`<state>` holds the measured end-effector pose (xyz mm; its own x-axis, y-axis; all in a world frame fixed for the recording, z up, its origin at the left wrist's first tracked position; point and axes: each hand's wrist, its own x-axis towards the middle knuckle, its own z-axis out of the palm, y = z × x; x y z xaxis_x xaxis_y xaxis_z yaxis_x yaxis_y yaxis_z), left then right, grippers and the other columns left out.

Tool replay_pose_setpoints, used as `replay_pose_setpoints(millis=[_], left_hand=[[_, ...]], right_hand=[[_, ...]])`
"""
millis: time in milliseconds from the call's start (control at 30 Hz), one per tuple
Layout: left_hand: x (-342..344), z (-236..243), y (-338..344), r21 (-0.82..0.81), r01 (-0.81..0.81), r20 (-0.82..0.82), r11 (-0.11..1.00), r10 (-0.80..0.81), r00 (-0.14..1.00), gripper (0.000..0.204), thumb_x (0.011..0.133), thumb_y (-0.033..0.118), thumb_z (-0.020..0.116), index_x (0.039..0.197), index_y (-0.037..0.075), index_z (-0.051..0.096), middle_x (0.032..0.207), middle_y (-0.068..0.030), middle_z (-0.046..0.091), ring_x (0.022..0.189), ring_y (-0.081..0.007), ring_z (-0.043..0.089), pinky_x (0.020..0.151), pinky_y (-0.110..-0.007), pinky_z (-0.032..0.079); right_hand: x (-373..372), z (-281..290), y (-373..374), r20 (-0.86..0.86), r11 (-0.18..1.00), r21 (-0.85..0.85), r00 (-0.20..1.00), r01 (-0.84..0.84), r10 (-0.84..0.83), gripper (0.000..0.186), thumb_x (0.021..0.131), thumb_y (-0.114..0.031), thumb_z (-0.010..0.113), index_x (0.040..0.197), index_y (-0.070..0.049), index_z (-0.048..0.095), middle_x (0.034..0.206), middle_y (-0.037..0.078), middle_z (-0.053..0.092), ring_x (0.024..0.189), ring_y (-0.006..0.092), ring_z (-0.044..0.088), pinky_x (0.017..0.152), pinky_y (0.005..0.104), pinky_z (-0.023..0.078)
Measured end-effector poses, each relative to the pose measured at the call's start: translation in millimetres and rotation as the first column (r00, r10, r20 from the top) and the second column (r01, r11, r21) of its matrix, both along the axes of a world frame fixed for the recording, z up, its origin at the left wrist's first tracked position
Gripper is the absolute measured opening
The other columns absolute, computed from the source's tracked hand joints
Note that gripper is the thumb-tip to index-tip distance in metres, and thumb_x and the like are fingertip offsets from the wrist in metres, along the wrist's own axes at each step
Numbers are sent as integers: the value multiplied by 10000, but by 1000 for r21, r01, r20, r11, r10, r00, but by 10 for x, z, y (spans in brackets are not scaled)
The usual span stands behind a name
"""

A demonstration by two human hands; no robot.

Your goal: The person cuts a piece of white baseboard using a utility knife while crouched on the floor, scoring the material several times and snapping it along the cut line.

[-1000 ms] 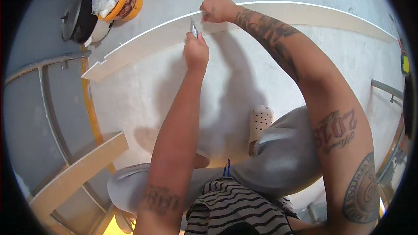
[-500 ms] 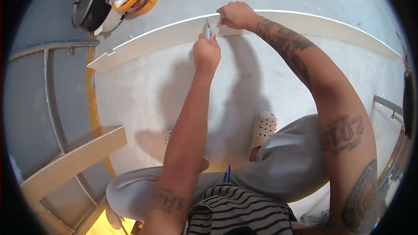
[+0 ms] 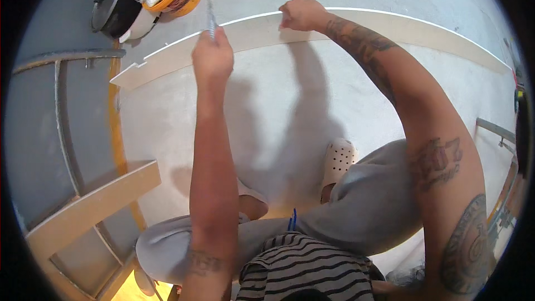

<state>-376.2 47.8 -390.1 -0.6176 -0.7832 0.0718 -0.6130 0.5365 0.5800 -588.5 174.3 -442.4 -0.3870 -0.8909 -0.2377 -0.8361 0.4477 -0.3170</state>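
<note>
A long, narrow cream board (image 3: 407, 25) with a white edge lies across the pale floor ahead of me, with a notch near its left end. My left hand (image 3: 213, 56) is closed on a silver utility knife (image 3: 212, 27), blurred at the tip and raised over the left half of the board. My right hand (image 3: 301, 15) grips the board's far edge near its middle, fingertips bent over it and partly hidden.
An orange bucket (image 3: 189, 0) with a plastic bag stands beside a black lidded pot (image 3: 114, 8) at top left. Metal railings (image 3: 60, 111) are at both sides, with a short board (image 3: 95, 200) at lower left. My legs and sandalled feet (image 3: 340, 161) are below.
My left hand and the knife have moved left along the board, away from my right hand, which stays on the board's edge. The whole view has also shifted slightly.
</note>
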Motion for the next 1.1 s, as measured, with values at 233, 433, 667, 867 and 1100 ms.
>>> replay_pose_setpoints(millis=[233,433,667,867,1100], left_hand=[[59,-551,184,111,52,97,992,-63,993,414,1008,330,427,927,-59,543,647,-189,612,465,-283,624,441,-399,511],[3,-598,271,151,41,127,988,-61,990,403,1009,317,418,944,-60,543,686,-207,635,496,-299,648,463,-401,539],[-57,-559,275,128,41,149,991,-60,987,396,1011,307,410,955,-62,543,707,-210,643,506,-307,651,468,-400,547],[-80,-525,288,176,9,141,984,-34,989,391,1008,303,419,970,-64,546,735,-217,651,535,-318,662,478,-403,555],[-90,-388,290,278,-31,207,960,-29,978,375,984,286,455,1066,-66,554,956,-299,662,890,-466,653,817,-515,524]], right_hand=[[-22,-121,-31,-89,994,-92,995,-55,47,383,771,-362,717,1041,-90,705,944,153,705,924,350,665,817,454,528],[-1,-124,-41,-60,998,-52,998,-24,21,395,769,-379,716,1037,-89,702,941,157,703,913,358,665,803,455,531],[-16,-90,-51,-89,999,-24,995,-48,45,433,775,-411,717,1063,-89,691,951,170,698,919,361,663,814,456,528],[-1,-132,-24,-104,997,-65,994,-28,21,455,776,-414,716,1096,-93,682,988,170,694,953,354,657,841,451,520],[7,-159,-46,-119,996,-81,993,-35,26,433,775,-392,721,1083,-89,686,992,165,696,951,354,658,835,451,524]])
